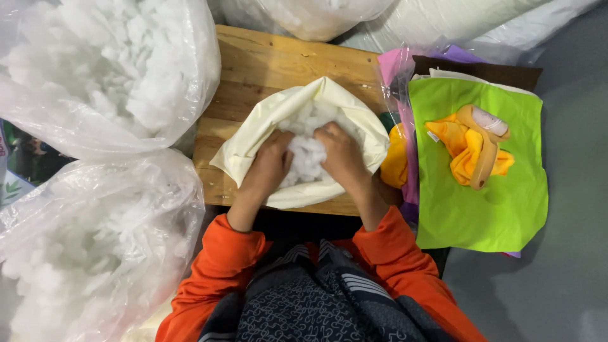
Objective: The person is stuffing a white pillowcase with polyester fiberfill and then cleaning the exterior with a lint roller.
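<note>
both hands are inside the open mouth of a cream fabric cover [253, 130] lying on a wooden table [266, 60]. the left hand [271, 158] and right hand [341, 152] press into the white stuffing [308, 155] between them, fingers curled and grasping clumps of it (fingertips are buried, so the exact grip is hidden). two clear plastic bags of the same stuffing [95, 76] sit to the left. a lime green fabric sheet [506, 202] with yellow cloth [465, 152] lies at right.
</note>
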